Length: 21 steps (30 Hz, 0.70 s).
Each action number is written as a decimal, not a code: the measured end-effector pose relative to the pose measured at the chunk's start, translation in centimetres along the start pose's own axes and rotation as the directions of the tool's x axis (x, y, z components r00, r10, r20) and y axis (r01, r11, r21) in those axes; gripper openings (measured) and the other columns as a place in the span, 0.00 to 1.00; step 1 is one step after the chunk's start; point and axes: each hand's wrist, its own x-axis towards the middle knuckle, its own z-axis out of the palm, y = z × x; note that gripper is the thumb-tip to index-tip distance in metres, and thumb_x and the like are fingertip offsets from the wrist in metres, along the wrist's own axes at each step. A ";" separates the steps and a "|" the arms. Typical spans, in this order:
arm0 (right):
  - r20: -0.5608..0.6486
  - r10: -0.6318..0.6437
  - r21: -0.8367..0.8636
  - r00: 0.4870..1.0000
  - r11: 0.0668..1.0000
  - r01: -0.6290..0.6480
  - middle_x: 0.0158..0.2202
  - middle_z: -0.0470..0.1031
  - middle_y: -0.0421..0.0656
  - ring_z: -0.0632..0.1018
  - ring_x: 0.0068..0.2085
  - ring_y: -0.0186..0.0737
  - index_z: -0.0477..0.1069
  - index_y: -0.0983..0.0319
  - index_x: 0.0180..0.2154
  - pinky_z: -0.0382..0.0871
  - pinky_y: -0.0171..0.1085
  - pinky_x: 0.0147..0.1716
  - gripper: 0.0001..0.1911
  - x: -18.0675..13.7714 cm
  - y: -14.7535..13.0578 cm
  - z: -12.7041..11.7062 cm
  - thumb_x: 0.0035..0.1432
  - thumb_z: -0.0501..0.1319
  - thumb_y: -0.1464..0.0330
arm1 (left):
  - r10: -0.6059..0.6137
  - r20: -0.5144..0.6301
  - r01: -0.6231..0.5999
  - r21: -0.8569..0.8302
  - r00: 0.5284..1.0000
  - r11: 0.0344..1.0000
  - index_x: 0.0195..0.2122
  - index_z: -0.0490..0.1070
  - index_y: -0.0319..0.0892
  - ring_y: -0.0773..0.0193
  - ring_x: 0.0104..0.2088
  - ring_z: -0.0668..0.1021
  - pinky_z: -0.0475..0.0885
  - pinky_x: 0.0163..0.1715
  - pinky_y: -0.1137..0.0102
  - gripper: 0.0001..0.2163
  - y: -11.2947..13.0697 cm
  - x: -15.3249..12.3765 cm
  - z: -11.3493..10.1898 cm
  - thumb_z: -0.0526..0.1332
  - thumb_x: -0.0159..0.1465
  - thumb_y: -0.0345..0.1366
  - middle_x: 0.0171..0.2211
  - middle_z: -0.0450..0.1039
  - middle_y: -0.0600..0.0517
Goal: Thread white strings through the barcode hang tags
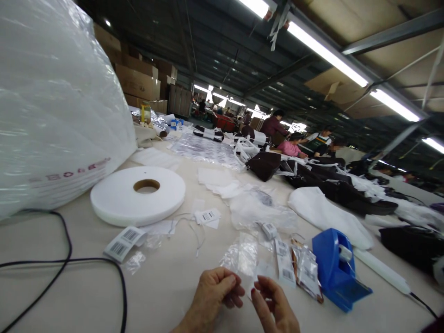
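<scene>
At the near edge of the table, the left hand [215, 291] and right hand [274, 303] pinch, fingertips closed, a small clear plastic bag [247, 259] held between them, its long axis running away toward the far side, equally near both hands.

Bright, even light from fluorescent tubes [326, 53] overhead at upper right, blown out to white. Tabletop [166, 282] well lit, shadows soft and faint. Glare on the big plastic bag [52, 101] at left. Wide-angle bending tilts the ceiling beams [388, 34] and stretches the edges. Far workers [274, 125] dim, soft, perhaps out of focus. Slight blur on the hands [243, 300].
</scene>
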 end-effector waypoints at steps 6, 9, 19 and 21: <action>0.348 0.389 0.321 0.853 0.805 -0.498 0.15 0.67 0.37 0.63 0.19 0.29 0.75 0.64 0.21 0.56 0.30 0.20 0.17 1.5 -0.7 -0.8 0.38 0.70 0.56 | -0.048 0.111 0.049 -0.014 0.993 0.999 0.23 0.71 0.34 0.66 0.17 0.75 0.63 0.19 0.73 0.15 -0.9 -0.8 0.8 0.65 0.47 0.45 0.20 0.76 0.47; 0.373 0.391 0.416 0.841 0.740 -0.528 0.13 0.66 0.36 0.64 0.19 0.29 0.72 0.64 0.17 0.57 0.31 0.20 0.16 1.0 -0.7 -0.5 0.36 0.71 0.59 | -0.046 0.127 0.049 -0.021 0.991 0.999 0.24 0.70 0.36 0.65 0.17 0.75 0.64 0.19 0.73 0.14 -1.2 -1.0 0.9 0.68 0.43 0.41 0.19 0.76 0.48; 0.330 0.450 0.488 0.830 0.671 -0.558 0.17 0.72 0.38 0.66 0.18 0.29 0.75 0.62 0.25 0.57 0.30 0.20 0.17 -0.7 1.3 0.1 0.35 0.71 0.57 | -0.050 0.064 0.051 -0.008 0.997 0.999 0.17 0.66 0.38 0.69 0.15 0.70 0.61 0.19 0.73 0.09 -1.1 -0.9 0.8 0.64 0.43 0.37 0.14 0.72 0.52; 0.313 0.443 0.447 0.840 0.712 -0.542 0.17 0.72 0.39 0.65 0.19 0.30 0.76 0.63 0.25 0.57 0.31 0.20 0.17 -1.1 1.8 0.1 0.36 0.70 0.56 | -0.061 0.063 0.061 0.007 0.996 0.998 0.17 0.66 0.38 0.67 0.15 0.71 0.62 0.19 0.72 0.09 -0.9 -1.1 0.9 0.63 0.43 0.38 0.14 0.72 0.53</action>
